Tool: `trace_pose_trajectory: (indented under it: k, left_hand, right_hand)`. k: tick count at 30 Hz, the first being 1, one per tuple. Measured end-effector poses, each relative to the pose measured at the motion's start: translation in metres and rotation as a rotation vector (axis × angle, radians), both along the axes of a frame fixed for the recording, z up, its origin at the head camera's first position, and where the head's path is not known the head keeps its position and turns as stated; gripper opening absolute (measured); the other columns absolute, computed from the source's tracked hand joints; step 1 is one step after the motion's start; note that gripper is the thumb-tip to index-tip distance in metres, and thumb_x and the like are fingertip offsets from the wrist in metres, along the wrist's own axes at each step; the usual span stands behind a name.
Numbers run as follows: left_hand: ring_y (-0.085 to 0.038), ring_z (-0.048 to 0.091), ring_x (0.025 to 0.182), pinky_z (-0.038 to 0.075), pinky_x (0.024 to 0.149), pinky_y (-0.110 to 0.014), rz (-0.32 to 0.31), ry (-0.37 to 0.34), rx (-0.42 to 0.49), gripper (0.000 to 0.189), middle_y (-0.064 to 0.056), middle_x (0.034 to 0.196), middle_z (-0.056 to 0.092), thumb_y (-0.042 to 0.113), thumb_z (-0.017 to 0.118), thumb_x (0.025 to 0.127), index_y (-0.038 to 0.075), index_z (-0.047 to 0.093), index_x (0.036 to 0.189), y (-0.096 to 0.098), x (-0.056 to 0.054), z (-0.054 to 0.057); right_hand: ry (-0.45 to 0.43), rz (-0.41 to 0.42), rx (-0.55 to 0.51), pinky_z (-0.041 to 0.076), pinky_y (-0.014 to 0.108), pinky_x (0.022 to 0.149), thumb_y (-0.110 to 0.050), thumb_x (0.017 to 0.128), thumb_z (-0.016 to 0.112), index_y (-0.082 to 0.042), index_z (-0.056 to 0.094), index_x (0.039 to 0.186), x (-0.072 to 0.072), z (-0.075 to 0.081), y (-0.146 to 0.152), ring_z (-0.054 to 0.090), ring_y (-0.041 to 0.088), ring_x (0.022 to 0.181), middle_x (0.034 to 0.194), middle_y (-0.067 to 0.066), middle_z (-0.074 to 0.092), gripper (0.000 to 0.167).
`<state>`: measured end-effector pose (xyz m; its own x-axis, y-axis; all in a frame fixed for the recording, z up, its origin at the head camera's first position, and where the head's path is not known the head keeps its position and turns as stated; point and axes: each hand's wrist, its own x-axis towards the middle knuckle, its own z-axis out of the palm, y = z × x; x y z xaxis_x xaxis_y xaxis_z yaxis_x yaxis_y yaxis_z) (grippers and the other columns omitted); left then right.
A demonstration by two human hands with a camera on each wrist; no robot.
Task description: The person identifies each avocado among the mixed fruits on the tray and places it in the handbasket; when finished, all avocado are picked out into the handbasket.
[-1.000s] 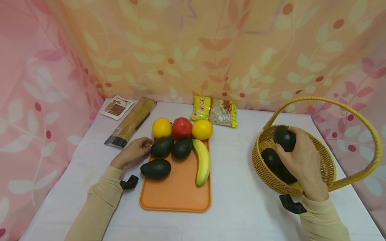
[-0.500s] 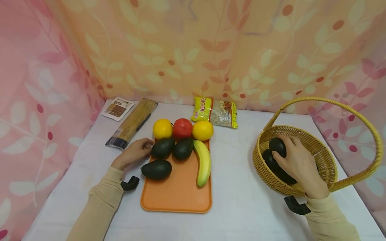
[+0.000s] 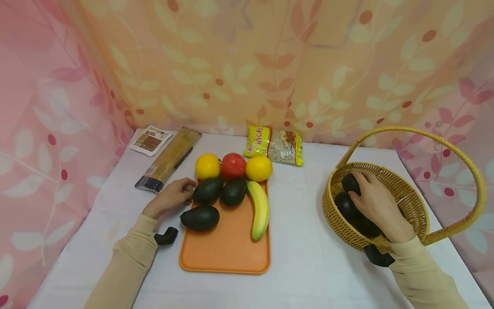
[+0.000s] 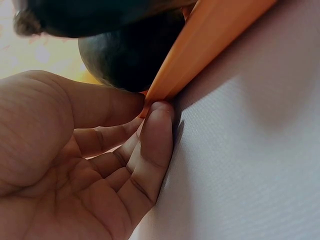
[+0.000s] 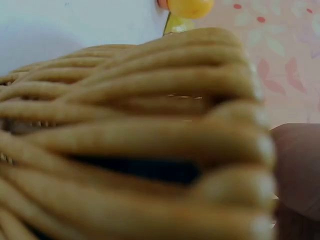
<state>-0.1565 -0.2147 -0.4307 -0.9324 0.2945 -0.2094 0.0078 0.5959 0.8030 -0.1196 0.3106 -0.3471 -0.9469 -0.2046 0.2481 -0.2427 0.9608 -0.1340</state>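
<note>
My left hand [image 3: 171, 196] pinches the left rim of the orange tray [image 3: 224, 257]; in the left wrist view the thumb and a finger [image 4: 157, 132] meet on its edge. Three dark avocados lie on the tray, the nearest one [image 3: 200, 217] overhanging the left rim. Inside the wicker basket [image 3: 333, 214], my right hand [image 3: 376, 199] holds a dark avocado [image 3: 350, 183] near the far left wall. More dark avocado shapes [image 3: 347, 206] lie beneath it, partly hidden by the hand. The right wrist view is mostly filled by the basket's weave [image 5: 150, 135].
On the tray are also an orange [image 3: 207, 166], a red apple [image 3: 233, 165], a lemon [image 3: 259, 168] and a banana [image 3: 259, 210]. A yellow food packet [image 3: 273, 145], a noodle pack [image 3: 170, 159] and a white sachet [image 3: 150, 140] lie behind. The basket's handle [image 3: 463, 163] arches up on the right.
My right hand has lowered its avocado deeper into the basket and slightly left, towards the others there. The left hand keeps its place at the tray's rim.
</note>
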Motion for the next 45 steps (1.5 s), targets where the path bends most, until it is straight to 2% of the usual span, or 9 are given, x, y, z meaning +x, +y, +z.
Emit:
trace_pose_trajectory:
  k: [6, 9, 15, 19, 24, 30, 38, 42, 45]
  left_hand:
    - [-0.016, 0.055, 0.073, 0.045, 0.072, -0.028, 0.005, 0.000, -0.004, 0.034, -0.010, 0.085, 0.060, 0.006, 0.046, 0.093, -0.007, 0.053, 0.124, 0.001, 0.000, 0.001]
    - [-0.016, 0.054, 0.073, 0.045, 0.072, -0.028, 0.007, 0.000, -0.001, 0.034, -0.011, 0.086, 0.059, 0.006, 0.046, 0.094, -0.007, 0.053, 0.124, 0.002, 0.001, 0.002]
    - [-0.017, 0.054, 0.072, 0.045, 0.072, -0.029, 0.001, 0.005, 0.002, 0.034, -0.010, 0.085, 0.060, 0.006, 0.046, 0.093, -0.008, 0.053, 0.124, 0.000, 0.000, 0.000]
    - [-0.016, 0.055, 0.072, 0.045, 0.073, -0.029, -0.006, 0.007, 0.000, 0.034, -0.011, 0.085, 0.060, 0.005, 0.046, 0.093, -0.008, 0.053, 0.123, 0.001, 0.000, 0.000]
    - [-0.016, 0.056, 0.072, 0.046, 0.073, -0.029, -0.010, 0.013, -0.006, 0.033, -0.011, 0.085, 0.060, 0.005, 0.046, 0.093, -0.008, 0.053, 0.123, 0.001, 0.000, 0.001]
    - [-0.016, 0.056, 0.071, 0.046, 0.071, -0.028, -0.001, 0.014, -0.003, 0.033, -0.012, 0.085, 0.061, 0.005, 0.046, 0.093, -0.008, 0.053, 0.123, 0.001, 0.000, 0.001]
    - [-0.016, 0.055, 0.072, 0.046, 0.070, -0.027, -0.007, 0.020, -0.004, 0.035, -0.012, 0.086, 0.061, 0.004, 0.046, 0.092, -0.009, 0.053, 0.123, 0.000, -0.001, 0.002]
    - [-0.016, 0.056, 0.071, 0.046, 0.069, -0.026, -0.008, 0.024, 0.000, 0.034, -0.011, 0.085, 0.061, 0.003, 0.046, 0.092, -0.009, 0.053, 0.122, -0.001, 0.000, 0.000]
    - [-0.016, 0.057, 0.070, 0.047, 0.069, -0.027, -0.009, 0.021, 0.010, 0.034, -0.012, 0.086, 0.063, 0.003, 0.047, 0.092, -0.009, 0.053, 0.123, -0.001, 0.000, 0.000]
  right_hand:
    - [-0.203, -0.053, 0.068, 0.043, 0.068, 0.088, -0.018, 0.090, 0.062, 0.006, 0.048, 0.136, -0.001, 0.001, 0.002, 0.050, 0.059, 0.112, 0.135, 0.038, 0.043, 0.054]
    - [-0.242, -0.062, 0.080, 0.041, 0.068, 0.091, -0.021, 0.092, 0.060, 0.005, 0.048, 0.136, -0.001, 0.001, 0.002, 0.048, 0.059, 0.115, 0.137, 0.038, 0.043, 0.053]
    - [-0.191, -0.066, 0.064, 0.045, 0.067, 0.086, -0.022, 0.091, 0.061, 0.003, 0.050, 0.134, 0.003, 0.001, -0.003, 0.053, 0.054, 0.111, 0.133, 0.033, 0.047, 0.051]
    - [-0.037, -0.033, 0.020, 0.050, 0.063, 0.074, -0.018, 0.087, 0.067, 0.001, 0.055, 0.129, 0.009, 0.006, -0.012, 0.060, 0.048, 0.098, 0.126, 0.030, 0.053, 0.048]
    - [0.239, 0.066, -0.058, 0.052, 0.056, 0.067, -0.010, 0.082, 0.070, 0.001, 0.062, 0.119, 0.014, 0.014, -0.042, 0.064, 0.042, 0.091, 0.118, 0.025, 0.060, 0.040]
    - [0.402, 0.264, -0.126, 0.053, 0.050, 0.075, -0.009, 0.079, 0.072, -0.002, 0.064, 0.116, 0.017, 0.009, -0.102, 0.064, 0.038, 0.094, 0.117, 0.021, 0.063, 0.039]
    - [0.324, 0.566, -0.062, 0.053, 0.042, 0.086, -0.018, 0.078, 0.078, -0.010, 0.061, 0.120, 0.032, -0.022, -0.199, 0.062, 0.030, 0.108, 0.124, 0.015, 0.061, 0.046]
    - [0.253, 0.650, 0.031, 0.052, 0.041, 0.093, -0.026, 0.082, 0.074, -0.016, 0.059, 0.124, 0.044, -0.036, -0.239, 0.059, 0.028, 0.114, 0.130, 0.012, 0.058, 0.045]
    - [0.201, 0.664, 0.095, 0.048, 0.041, 0.100, -0.030, 0.086, 0.070, -0.019, 0.057, 0.129, 0.048, -0.040, -0.261, 0.055, 0.027, 0.121, 0.136, 0.011, 0.055, 0.047]
